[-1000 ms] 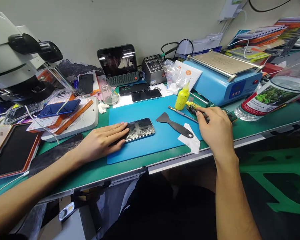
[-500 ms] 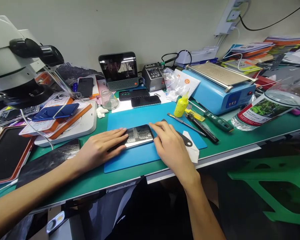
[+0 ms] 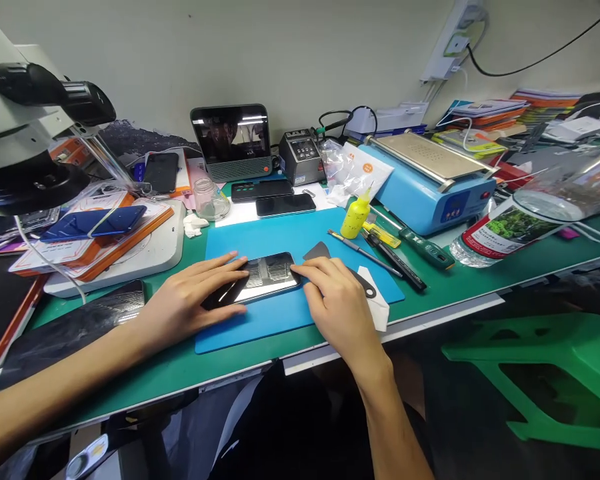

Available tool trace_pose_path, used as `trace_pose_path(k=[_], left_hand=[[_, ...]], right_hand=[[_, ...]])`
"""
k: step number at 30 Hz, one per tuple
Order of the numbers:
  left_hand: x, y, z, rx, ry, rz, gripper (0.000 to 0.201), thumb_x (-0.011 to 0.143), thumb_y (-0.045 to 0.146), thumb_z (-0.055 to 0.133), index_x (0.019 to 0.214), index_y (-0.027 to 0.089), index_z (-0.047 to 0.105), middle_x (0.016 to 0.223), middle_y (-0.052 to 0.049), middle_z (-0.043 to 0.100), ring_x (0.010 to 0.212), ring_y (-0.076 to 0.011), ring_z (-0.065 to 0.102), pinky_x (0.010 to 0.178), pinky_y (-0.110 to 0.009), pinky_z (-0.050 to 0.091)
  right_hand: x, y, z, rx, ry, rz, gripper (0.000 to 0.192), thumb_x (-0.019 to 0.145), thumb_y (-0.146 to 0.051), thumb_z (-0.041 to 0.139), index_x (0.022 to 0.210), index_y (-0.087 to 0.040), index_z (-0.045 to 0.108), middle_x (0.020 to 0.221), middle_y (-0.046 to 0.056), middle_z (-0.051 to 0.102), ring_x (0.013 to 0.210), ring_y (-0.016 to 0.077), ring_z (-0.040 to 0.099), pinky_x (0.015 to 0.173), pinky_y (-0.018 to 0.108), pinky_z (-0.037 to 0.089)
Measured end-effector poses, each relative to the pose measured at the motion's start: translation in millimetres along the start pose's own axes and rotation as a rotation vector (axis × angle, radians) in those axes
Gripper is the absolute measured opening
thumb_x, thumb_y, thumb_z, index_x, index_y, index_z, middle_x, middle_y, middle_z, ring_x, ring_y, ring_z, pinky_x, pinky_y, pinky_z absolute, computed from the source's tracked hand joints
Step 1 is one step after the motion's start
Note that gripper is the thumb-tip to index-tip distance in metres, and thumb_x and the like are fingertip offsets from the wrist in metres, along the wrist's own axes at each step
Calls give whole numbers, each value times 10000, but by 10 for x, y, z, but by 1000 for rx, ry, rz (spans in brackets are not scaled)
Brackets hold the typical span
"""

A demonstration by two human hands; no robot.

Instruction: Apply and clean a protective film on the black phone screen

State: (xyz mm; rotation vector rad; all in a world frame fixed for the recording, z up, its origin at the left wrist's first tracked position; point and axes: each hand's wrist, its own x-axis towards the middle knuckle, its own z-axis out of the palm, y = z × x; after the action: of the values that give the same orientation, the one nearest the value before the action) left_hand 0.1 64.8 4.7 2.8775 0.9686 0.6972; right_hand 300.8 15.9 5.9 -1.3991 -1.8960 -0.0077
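Writing: none legible; bottle (image 3: pixel 505 230) label at right shows green foliage | phone (image 3: pixel 260 277) lies flat on blue mat (image 3: pixel 280 233), centre frame | left hand (image 3: pixel 193 300) flat, fingers spread, pressing phone's left end | right hand (image 3: pixel 330 293) loosely curled, fingertips on phone's right edge, gripping nothing | change: right hand has left the tools (image 3: pixel 395 250) at right and come to the phone.

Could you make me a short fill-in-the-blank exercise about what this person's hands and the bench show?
1. Both hands, the left hand and right hand, touch the glossy black smartphone lying on a ____ rubber mat.
2. The flat black plastic pry tool lies partly under the ____ hand.
3. The small squeeze bottle with a pointed nozzle is ____.

Missing words: blue; right; yellow
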Motion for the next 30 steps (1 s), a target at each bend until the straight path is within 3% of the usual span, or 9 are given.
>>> trace_pose_path(k=[3, 6, 10, 13, 16, 20, 23, 26, 30], left_hand=[[7, 16, 10, -1, -2, -121, 716, 1013, 715, 715, 1552, 265, 577, 1607, -148, 669, 1524, -408, 602, 1204, -612, 575], [12, 21, 34, -28, -7, -187, 668, 1041, 665, 701, 1577, 299, 543, 1429, -126, 744, 1353, -387, 674, 1126, -592, 584], [23, 6, 56, -93, -21, -176, 587, 1043, 552, 735, 1548, 323, 542, 1429, -83, 736, 1309, -339, 671, 1121, -526, 568], [21, -3, 58, -128, 2, -147, 510, 1047, 502, 736, 1489, 328, 550, 1479, -92, 689, 1354, -332, 657, 1150, -538, 562], [17, 4, 46, -154, 20, -129, 440, 1057, 467, 728, 1444, 338, 563, 1516, -101, 623, 1378, -319, 652, 1163, -532, 582], [29, 23, 12, -181, -2, -117, 369, 1071, 414, 721, 1413, 358, 594, 1511, -78, 572, 1368, -277, 656, 1167, -467, 607], [41, 40, -12, -189, -6, -106, 353, 1082, 385, 713, 1416, 369, 601, 1525, -64, 532, 1388, -251, 634, 1210, -432, 581], [46, 54, -32, -172, -13, -85, 336, 1091, 364, 702, 1414, 367, 611, 1538, -64, 511, 1401, -243, 614, 1212, -407, 570], [57, 53, -44, -124, -55, -90, 332, 1104, 394, 668, 1432, 382, 617, 1532, -78, 531, 1413, -278, 605, 1176, -464, 561]], right_hand=[[21, 117, -114, -140, 162, 121, 385, 1104, -112, 438, 1207, -217, 793, 1173, 89, 830, 1085, 269, 733, 962, 413, 578], [87, 369, -290, -307, 259, 232, 327, 1129, -241, 500, 1298, -168, 771, 1224, 184, 782, 1115, 358, 660, 964, 518, 521], [195, 678, -435, -361, 131, 228, 267, 1079, -303, 583, 999, -197, 815, 1065, 180, 750, 999, 352, 613, 869, 515, 497], [232, 753, -466, -307, 65, 216, 284, 1057, -299, 585, 847, -221, 760, 979, 165, 720, 970, 352, 604, 843, 511, 488], [219, 710, -506, -188, 44, 225, 203, 1022, -284, 620, 852, -236, 721, 990, 151, 740, 987, 357, 638, 874, 516, 485], [194, 537, -537, 90, 40, 301, 53, 1015, -313, 683, 1024, -263, 698, 946, 65, 784, 880, 290, 710, 816, 439, 513], [237, 362, -472, 384, -1, 352, 99, 1060, -351, 635, 1098, -272, 682, 790, -11, 707, 746, 222, 701, 706, 357, 542], [325, 219, -355, 665, -65, 360, 221, 1072, -367, 565, 1110, -256, 753, 784, -6, 678, 710, 192, 665, 624, 315, 539], [403, 183, -273, 929, -112, 337, 355, 1002, -323, 506, 1145, -231, 818, 987, 83, 821, 946, 249, 763, 791, 392, 622]])
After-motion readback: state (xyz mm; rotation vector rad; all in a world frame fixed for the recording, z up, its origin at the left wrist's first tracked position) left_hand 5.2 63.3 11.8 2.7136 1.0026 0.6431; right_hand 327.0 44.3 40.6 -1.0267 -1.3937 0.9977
